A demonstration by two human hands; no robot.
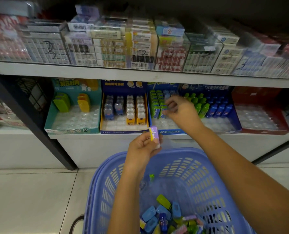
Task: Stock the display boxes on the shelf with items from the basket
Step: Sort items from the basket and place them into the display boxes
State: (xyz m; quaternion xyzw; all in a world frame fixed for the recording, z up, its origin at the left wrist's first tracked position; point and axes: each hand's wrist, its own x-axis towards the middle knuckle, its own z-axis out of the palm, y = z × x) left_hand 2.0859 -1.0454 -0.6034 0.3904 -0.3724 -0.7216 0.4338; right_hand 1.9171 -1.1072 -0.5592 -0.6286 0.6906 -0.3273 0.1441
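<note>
While L hand [141,149] is above basket [213,166]: pinches purple eraser [154,135]
R hand [182,112]: pinches blurry sm. item [165,107] in blue display box [170,131]

Display boxes [124,130] sit side by side on the shelf [89,136]; the basket [191,152] stands on the floor [30,200] before it, items [164,215] inside.

Our left hand [143,146] is up in front of us, with its fingers and thumb curled round a small purple pack [154,135]. Our right arm reaches further forward. Our right hand [181,112] has bent fingers pinched close together. We cannot tell if they hold anything.
</note>
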